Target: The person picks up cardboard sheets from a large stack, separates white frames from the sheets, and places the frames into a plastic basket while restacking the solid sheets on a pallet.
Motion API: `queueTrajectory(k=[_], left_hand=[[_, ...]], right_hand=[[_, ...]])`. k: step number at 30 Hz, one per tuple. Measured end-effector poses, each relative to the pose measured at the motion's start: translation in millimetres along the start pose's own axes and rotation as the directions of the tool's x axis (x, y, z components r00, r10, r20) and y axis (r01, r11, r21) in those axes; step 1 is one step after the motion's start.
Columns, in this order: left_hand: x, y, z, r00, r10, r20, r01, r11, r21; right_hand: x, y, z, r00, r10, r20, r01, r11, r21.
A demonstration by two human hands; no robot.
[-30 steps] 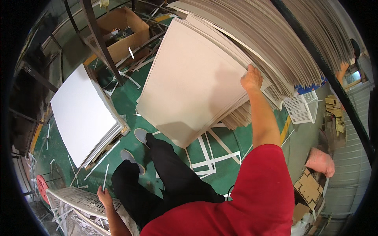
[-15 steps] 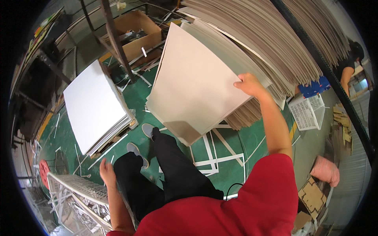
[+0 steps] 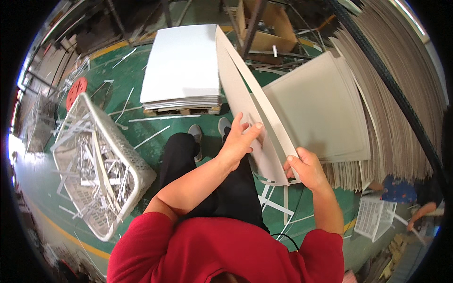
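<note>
My right hand (image 3: 306, 169) is closed on the near lower corner of a beige cardboard sheet (image 3: 239, 96), which stands on edge in front of me. A second, narrow-looking leaf (image 3: 265, 109) stands beside it with a gap between; whether it is a separate sheet, I cannot tell. My left hand (image 3: 238, 141) is open, fingers apart, against the sheet's left face. Beyond, to the left, a stack of white sheets (image 3: 181, 63) rests on a low wooden pallet (image 3: 200, 111). The sheet's far end comes up to that stack's right edge.
More beige sheets (image 3: 321, 111) lie at right beside a tall leaning stack (image 3: 394, 89). A dark bar (image 3: 382, 66) crosses there. At left stands a white plastic basket (image 3: 141, 177) full of trimmed strips. A cardboard box (image 3: 278, 40) is behind. A co-worker's arm (image 3: 422, 214) shows far right.
The view has turned left. The beige cardboard has come off the right-hand pile and now stands on edge. My left hand has risen from beside the basket to the sheet.
</note>
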State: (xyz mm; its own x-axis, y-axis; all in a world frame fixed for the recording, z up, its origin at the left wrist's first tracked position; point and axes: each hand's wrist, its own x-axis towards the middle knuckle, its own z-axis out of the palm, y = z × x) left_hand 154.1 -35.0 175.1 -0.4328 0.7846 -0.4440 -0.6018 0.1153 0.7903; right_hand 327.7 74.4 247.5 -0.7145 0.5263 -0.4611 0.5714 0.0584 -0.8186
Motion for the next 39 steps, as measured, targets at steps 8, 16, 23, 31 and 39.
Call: queueTrajectory(k=[8,16,23,31,39], left_hand=[[-5.5,14.5,-6.7,0.999,-0.020,-0.037,0.019,0.999,-0.051],[5.8,22.2,-13.0,0.998,0.054,-0.039,-0.051,0.997,0.058],[-6.9,39.5,-22.6,0.999,-0.005,-0.044,0.012,0.987,0.160],[-2.0,37.1,-16.1,0.994,-0.007,-0.109,0.037,0.961,0.274],[8.6,33.0,6.4,0.991,0.045,-0.129,-0.014,0.974,0.227]], right_hand=[[3.1,-12.7,28.5,0.990,-0.009,0.144,0.020,0.997,-0.080],[19.5,-9.5,6.6,0.998,0.007,-0.055,-0.021,0.964,-0.264],[30.2,9.5,-17.4,0.971,-0.100,-0.219,0.001,0.910,-0.414],[22.7,-10.4,9.5,0.995,-0.022,-0.095,-0.024,0.889,-0.457],[8.0,-13.4,15.9,0.996,-0.061,-0.065,0.025,0.892,-0.450]])
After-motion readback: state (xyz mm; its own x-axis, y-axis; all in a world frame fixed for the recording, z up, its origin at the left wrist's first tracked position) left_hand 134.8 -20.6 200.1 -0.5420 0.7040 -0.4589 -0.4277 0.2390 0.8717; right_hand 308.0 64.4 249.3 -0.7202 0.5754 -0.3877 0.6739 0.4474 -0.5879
